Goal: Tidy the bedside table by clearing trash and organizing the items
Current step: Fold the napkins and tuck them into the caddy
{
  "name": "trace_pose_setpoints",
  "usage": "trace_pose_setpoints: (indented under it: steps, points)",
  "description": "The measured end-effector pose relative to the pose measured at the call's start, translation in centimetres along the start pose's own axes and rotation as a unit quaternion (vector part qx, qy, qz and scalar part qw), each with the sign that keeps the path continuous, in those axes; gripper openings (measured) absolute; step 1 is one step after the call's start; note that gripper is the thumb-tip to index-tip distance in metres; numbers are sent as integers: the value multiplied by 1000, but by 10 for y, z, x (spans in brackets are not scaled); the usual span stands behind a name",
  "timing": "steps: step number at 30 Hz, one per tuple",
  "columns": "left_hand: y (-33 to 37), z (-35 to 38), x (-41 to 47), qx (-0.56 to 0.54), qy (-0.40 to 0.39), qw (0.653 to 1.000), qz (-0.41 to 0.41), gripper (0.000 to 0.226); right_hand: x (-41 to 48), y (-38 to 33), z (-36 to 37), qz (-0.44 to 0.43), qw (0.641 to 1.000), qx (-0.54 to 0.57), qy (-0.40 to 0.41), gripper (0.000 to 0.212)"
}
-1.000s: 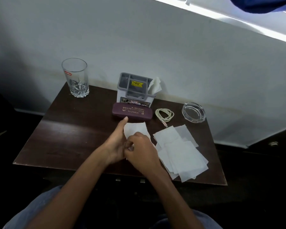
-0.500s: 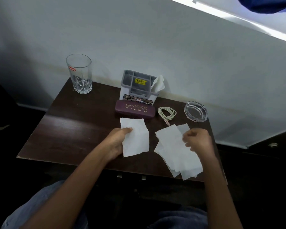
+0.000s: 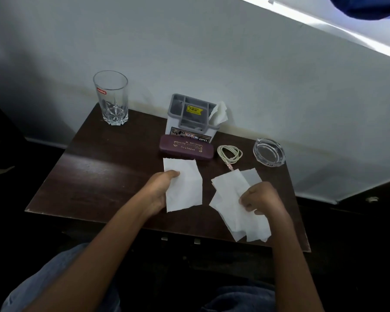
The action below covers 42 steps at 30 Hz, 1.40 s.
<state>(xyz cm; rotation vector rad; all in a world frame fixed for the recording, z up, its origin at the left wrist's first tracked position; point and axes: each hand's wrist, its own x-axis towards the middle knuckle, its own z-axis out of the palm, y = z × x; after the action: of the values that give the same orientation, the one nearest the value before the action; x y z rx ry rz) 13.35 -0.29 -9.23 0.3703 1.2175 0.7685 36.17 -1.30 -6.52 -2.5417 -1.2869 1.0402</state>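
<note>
Right grip (image 3: 262,199), off single tissue (image 3: 185,183) since a second ago, now pinches tissue pile (image 3: 230,192) at right of table (image 3: 104,172). Left grip (image 3: 158,190) clenches single tissue's left edge; tissue flat mid-table, long axis pointing away toward spectacle case (image 3: 186,147).

Spectacle case (image 3: 186,147) lies before the organizer (image 3: 191,117), cable (image 3: 229,153) right of it.

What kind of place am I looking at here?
Most likely a bedroom, perhaps a hotel's: a small dark bedside table against a plain wall, carrying a drinking glass, a spectacle case and a glass ashtray.
</note>
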Motion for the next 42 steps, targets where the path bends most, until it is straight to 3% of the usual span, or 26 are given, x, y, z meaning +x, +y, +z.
trace_pose_setpoints:
  steps: [6,10,12,15,18,23,36,39,42]
  points:
    - [-1,1,-1,1,-5,1000,1,16,-8,-1,-9,-67,995,52,42,8]
    - [-2,2,1,7,-3,1000,-2,18,1,-3,11,-16,998,-43,-41,22]
    - [-2,1,1,8,-5,1000,-3,18,6,-4,19,1,996,-76,-39,28]
    - [-1,1,0,4,-9,1000,-4,18,5,-7,15,17,996,-82,-34,19]
    - [-1,-1,1,1,-10,1000,2,17,-7,-7,-2,11,998,-17,-52,13]
    - [-1,2,0,8,-19,1000,1,17,-34,-16,-21,-80,989,120,-38,5]
    - [-6,6,-5,-73,-187,978,-53,39,-71,-74,19,-234,935,228,-140,4]
    - [-4,6,-8,-89,-177,979,-53,38,-62,-61,4,-200,916,344,-37,7]
    - [-3,6,-9,-95,-179,978,-46,35,-47,-44,-6,-147,936,312,71,7]
